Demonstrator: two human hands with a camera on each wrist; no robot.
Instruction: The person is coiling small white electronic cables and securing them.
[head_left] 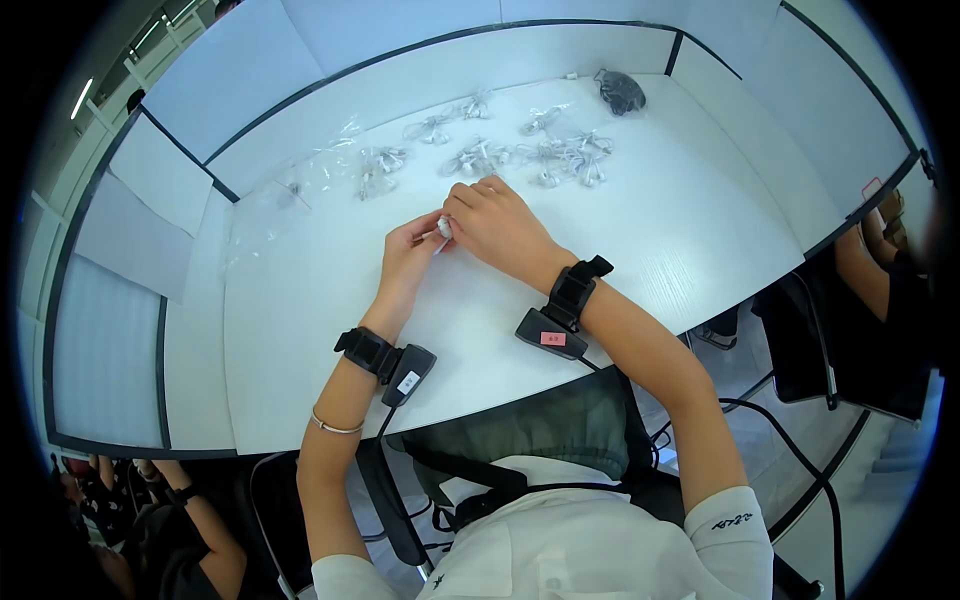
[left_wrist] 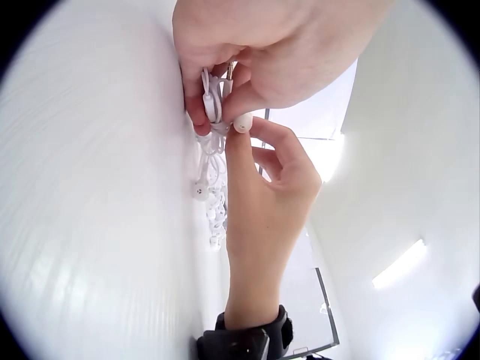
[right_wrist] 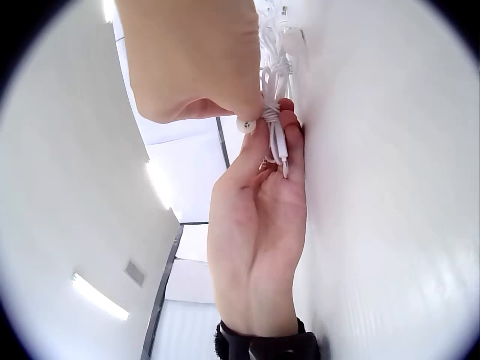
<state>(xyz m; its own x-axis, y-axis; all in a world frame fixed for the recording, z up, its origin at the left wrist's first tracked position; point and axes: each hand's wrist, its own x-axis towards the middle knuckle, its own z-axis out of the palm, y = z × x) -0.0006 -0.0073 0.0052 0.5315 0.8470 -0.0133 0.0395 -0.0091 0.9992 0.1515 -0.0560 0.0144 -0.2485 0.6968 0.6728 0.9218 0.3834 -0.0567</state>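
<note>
Both hands meet over the white table (head_left: 640, 260), around one bundle of white wired earphones (left_wrist: 213, 101). My left hand (head_left: 402, 265) grips the coiled cable between thumb and fingers, the wound part showing in the right wrist view. A metal plug end pokes out beside the coil, within the left hand. My right hand (head_left: 505, 225) pinches at the wrapped cable, with a round white earbud (left_wrist: 242, 122) right at its thumb and fingertip. In the right wrist view, the right hand's back hides its fingertips. Both wrists wear black straps with small boxes.
Several more bundles of white earphones (head_left: 478, 158) lie farther back on the table. Clear plastic bags (head_left: 335, 165) spread at the back left. A dark bundled bag (head_left: 620, 92) sits in the back right corner. Low white partitions (head_left: 450, 65) enclose the table's back and sides.
</note>
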